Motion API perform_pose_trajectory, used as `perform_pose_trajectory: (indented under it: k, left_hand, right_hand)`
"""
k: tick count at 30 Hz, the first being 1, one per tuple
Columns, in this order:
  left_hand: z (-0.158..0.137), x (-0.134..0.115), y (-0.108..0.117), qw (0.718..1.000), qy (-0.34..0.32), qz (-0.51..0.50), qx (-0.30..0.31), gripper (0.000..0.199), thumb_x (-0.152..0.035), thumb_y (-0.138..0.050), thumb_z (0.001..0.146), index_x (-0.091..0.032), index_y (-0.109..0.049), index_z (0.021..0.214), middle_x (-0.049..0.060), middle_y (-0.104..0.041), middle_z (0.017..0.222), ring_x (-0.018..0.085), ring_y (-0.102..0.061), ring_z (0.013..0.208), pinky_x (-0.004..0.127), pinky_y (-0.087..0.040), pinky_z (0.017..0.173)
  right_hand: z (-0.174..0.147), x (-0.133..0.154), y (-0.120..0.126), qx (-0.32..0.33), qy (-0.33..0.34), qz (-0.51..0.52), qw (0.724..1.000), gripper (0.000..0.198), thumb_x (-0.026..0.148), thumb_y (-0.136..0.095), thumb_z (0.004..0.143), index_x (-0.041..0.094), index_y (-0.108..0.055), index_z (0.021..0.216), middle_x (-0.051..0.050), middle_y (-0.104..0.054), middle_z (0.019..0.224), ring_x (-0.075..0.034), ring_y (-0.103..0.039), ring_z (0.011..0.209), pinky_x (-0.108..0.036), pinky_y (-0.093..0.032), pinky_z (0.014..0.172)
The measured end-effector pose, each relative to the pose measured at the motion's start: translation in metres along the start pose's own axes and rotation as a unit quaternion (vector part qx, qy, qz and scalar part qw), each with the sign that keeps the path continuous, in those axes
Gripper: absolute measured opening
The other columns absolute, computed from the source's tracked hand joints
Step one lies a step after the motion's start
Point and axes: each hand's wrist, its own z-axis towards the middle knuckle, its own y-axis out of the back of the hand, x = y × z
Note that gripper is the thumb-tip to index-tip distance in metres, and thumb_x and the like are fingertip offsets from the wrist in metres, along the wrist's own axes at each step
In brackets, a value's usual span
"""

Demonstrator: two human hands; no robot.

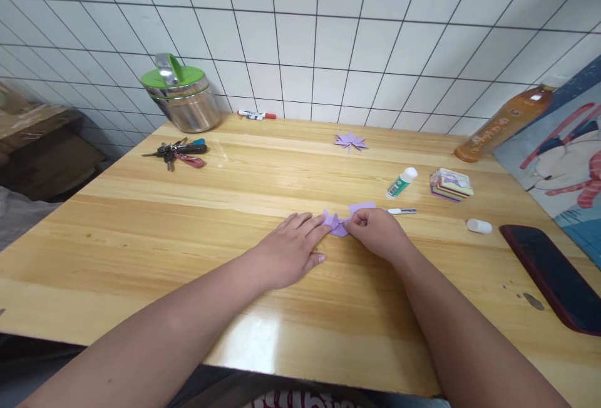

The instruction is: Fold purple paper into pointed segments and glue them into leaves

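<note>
Purple folded paper [337, 226] with pointed tips lies on the wooden table between my two hands. My left hand [295, 248] rests flat with its fingers stretched out, the fingertips touching the paper's left side. On the right side, my right hand [375, 229] pinches the paper's edge between thumb and forefinger. A flat purple piece of paper [361, 207] shows just behind the right hand, partly covered by it. Beyond the right hand lies a slim white cutter or pen [402, 211]. A finished-looking purple paper star shape [350, 141] lies near the wall.
An uncapped glue stick [401, 183], its white cap [479, 226], a stack of coloured paper [451, 184] and a phone [554, 276] are on the right. A drink bottle [507, 119] leans at the back right. Keys [176, 153], a steel pot [188, 102] and a marker [256, 115] are at the back left.
</note>
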Motion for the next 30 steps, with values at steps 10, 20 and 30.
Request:
perform_pose_trajectory:
  k: [10, 20, 30]
  left_hand:
    - [0.0014, -0.0025, 0.0029, 1.0, -0.002, -0.004, -0.01, 0.053, -0.045, -0.033, 0.089, -0.024, -0.027, 0.137, 0.008, -0.035, 0.14, 0.026, -0.03, 0.126, 0.044, -0.019, 0.104]
    - [0.0021, -0.0012, 0.0021, 1.0, -0.006, -0.006, -0.017, 0.051, -0.045, -0.034, 0.089, -0.024, -0.031, 0.135, 0.008, -0.038, 0.138, 0.026, -0.031, 0.124, 0.044, -0.019, 0.103]
    - [0.0027, 0.0015, 0.004, 1.0, -0.012, -0.017, -0.015, 0.049, -0.043, -0.036, 0.089, -0.025, -0.034, 0.134, 0.008, -0.04, 0.136, 0.026, -0.033, 0.122, 0.044, -0.022, 0.102]
  right_hand:
    - [-0.0003, 0.0027, -0.003, -0.012, -0.009, -0.029, 0.999, 0.028, 0.036, -0.05, 0.073, 0.02, -0.052, 0.051, 0.001, -0.055, 0.051, -0.012, -0.045, 0.049, -0.024, -0.025, 0.046]
    - [0.0011, 0.0026, -0.0043, -0.02, 0.008, -0.031, 0.999, 0.028, 0.038, -0.051, 0.076, 0.02, -0.055, 0.055, 0.001, -0.058, 0.055, -0.012, -0.046, 0.05, -0.024, -0.025, 0.047]
    - [0.0002, 0.0035, -0.0036, -0.02, 0.006, -0.044, 0.999, 0.027, 0.042, -0.05, 0.079, 0.021, -0.059, 0.064, 0.001, -0.06, 0.06, -0.012, -0.047, 0.052, -0.024, -0.024, 0.048]
